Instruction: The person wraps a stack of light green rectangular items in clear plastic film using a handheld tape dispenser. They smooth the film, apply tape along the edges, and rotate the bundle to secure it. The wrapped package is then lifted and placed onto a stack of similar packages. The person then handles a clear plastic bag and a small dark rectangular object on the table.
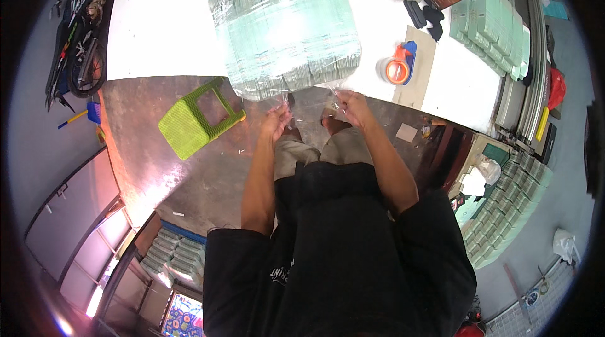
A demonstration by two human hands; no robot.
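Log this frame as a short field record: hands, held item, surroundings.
left hand: pinching loose clear plastic film
right hand: gripping the same film's other side
film source: big clear-wrapped bundle of pale green flat packs on white table
on table: orange tape dispenser
floor: lime-green plastic stool, tipped over

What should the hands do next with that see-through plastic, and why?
Probably pull the loose clear plastic snug and fold it against the big wrapped green bundle. Both the left hand and right hand pinch that loose end below the table edge, where it hangs open and unsealed.
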